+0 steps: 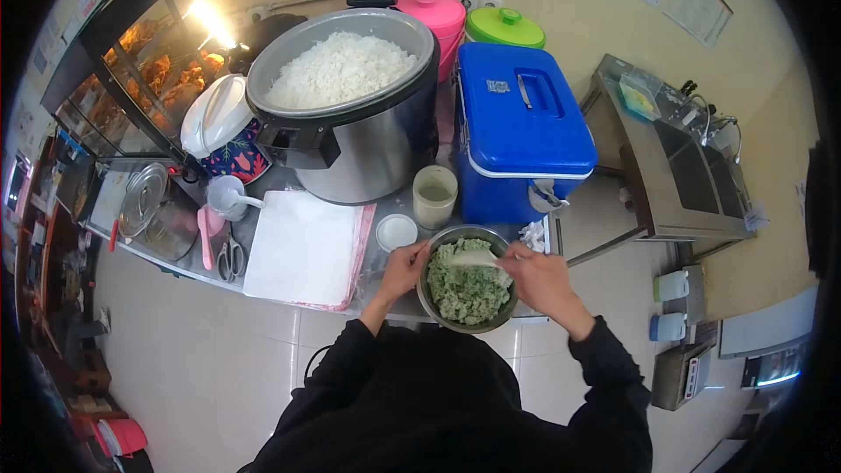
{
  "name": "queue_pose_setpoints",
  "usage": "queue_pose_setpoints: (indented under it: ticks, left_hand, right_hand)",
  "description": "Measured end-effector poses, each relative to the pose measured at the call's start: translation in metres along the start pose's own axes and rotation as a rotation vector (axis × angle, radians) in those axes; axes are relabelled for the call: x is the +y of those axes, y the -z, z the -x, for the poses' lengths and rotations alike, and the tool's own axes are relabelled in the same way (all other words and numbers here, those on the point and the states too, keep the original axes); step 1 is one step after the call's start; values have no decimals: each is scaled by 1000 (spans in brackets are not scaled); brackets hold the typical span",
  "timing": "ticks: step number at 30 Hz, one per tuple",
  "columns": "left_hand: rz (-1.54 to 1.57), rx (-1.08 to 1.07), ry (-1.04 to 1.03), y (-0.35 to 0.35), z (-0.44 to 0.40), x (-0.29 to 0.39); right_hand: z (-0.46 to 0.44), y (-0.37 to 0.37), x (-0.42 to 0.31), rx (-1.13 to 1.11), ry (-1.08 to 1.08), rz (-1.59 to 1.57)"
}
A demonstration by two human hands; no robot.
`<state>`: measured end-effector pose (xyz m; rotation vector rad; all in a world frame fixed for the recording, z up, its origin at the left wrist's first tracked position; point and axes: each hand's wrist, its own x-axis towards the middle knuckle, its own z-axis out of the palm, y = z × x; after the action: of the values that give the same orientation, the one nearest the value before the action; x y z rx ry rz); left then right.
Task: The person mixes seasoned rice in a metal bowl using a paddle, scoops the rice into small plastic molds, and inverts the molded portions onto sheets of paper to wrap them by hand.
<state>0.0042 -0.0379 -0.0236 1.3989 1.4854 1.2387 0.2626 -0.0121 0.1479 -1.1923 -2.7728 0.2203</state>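
A metal bowl (421, 296) at the counter's front edge is filled with a lumpy green food mixture (469, 293). My left hand (405, 268) grips the bowl's rim on its left side. In my right hand (540, 278) is a pale spoon or paddle (474, 257), its flat end lying on the far part of the mixture. My fingers hide its handle. Just beyond the bowl stand an open cream-coloured jar (434, 196) and a round white lid (397, 232).
A large open rice cooker (368, 153) full of white rice (339, 70) stands behind, beside a blue cooler box (524, 114). White paper sheets (302, 245), scissors (231, 259) and a pink scoop (208, 232) lie left. A sink (692, 180) is at the right.
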Motion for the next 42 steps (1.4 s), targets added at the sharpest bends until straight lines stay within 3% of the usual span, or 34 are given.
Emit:
queue_pose_setpoints:
  ticks: [3, 6, 9, 12, 15, 16, 19, 23, 24, 27, 28, 31, 42]
  left_hand:
    - [-64, 115, 11, -11, 5, -2]
    - [-81, 112, 161, -11, 9, 11]
    - [-80, 113, 94, -13, 7, 9]
    - [-266, 51, -26, 12, -11, -25]
    - [-954, 157, 17, 35, -20, 20]
    - [-1066, -13, 157, 38, -28, 14]
    - [-1128, -30, 181, 24, -32, 1]
    - [-996, 32, 257, 27, -30, -20]
    - [-831, 64, 301, 39, -23, 17]
    - [-252, 249, -124, 59, -10, 44]
    - [-218, 315, -163, 57, -13, 61]
    - [-169, 487, -499, 33, -45, 80]
    - [-331, 439, -379, -11, -84, 27]
  right_hand:
    - [-9, -50, 2, -89, -45, 92]
    - [27, -54, -10, -146, 9, 15]
    - [52, -31, -10, -126, -42, 20]
    - [54, -56, -32, -130, -106, 261]
    - [56, -61, -45, -74, -122, 190]
    - [56, -57, -46, -189, -161, 216]
    - [48, -25, -47, -48, -60, 269]
    - [11, 0, -52, 161, -63, -124]
    - [4, 4, -51, 176, -55, -179]
    - [-14, 12, -53, 202, -59, -328]
    - [-20, 10, -52, 225, -59, -391]
    - [-34, -6, -49, 255, -85, -498]
    - [-23, -24, -40, 269, -153, -456]
